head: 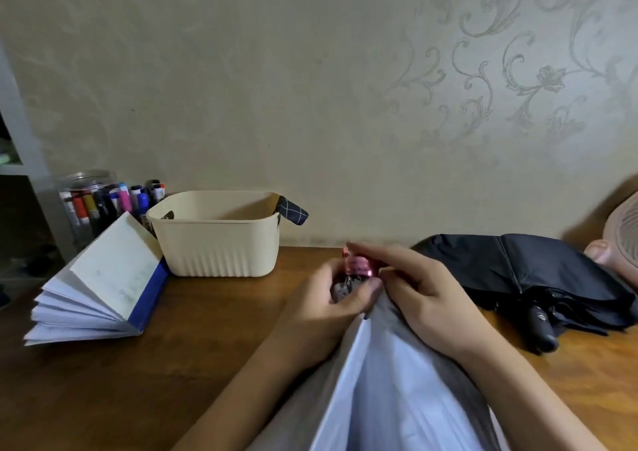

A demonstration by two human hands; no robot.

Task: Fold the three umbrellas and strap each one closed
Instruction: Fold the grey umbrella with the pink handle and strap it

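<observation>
dim warm light, soft blur, edges warped

The grey umbrella [379, 381] shows white panels between grey ones, with a shiny pink cap [359, 266]. The black umbrella [518, 267] is plain black. The checked umbrella [292, 210] is navy with thin white lines. The basket [217, 243] is cream. The book [114, 278] has white pages and a blue cover [148, 298]. The markers [103, 202] are red, yellow, pink, blue and black. The bench [103, 381] is brown wood grain, and the wall [310, 88] is beige with pale scrolling flowers.
</observation>
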